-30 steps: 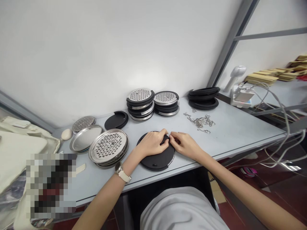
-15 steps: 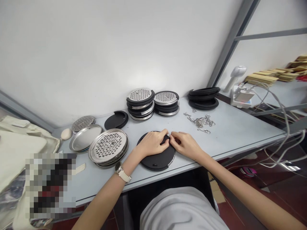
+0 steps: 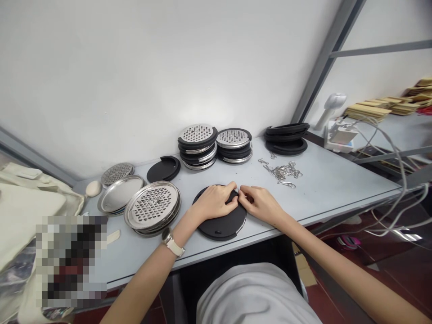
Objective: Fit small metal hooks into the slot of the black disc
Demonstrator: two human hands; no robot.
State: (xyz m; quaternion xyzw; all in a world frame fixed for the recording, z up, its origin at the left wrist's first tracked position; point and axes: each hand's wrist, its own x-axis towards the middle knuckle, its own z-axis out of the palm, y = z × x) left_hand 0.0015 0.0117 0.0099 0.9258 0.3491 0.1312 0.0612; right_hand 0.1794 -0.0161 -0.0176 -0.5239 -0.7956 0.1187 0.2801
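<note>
A round black cover (image 3: 221,229) with a thin shiny metal rim showing on its right lies on the table near the front edge. My left hand (image 3: 216,202) rests over it, thumb and fingers closed around its upper right edge. Beside it, my right hand (image 3: 258,202) is pinched at that same edge, its fingertips almost meeting those of the left. A small bright bit shows between the fingertips, too small to name. Behind the right hand lies a pile of small metal hooks (image 3: 285,172).
Perforated metal grater discs (image 3: 153,204) and plain metal lids (image 3: 122,193) are stacked at left. Two stacks of black-rimmed graters (image 3: 197,134) stand by the wall, a loose black cover (image 3: 164,170) beside them. More black covers (image 3: 286,146) sit at the back right, near white cables (image 3: 398,157).
</note>
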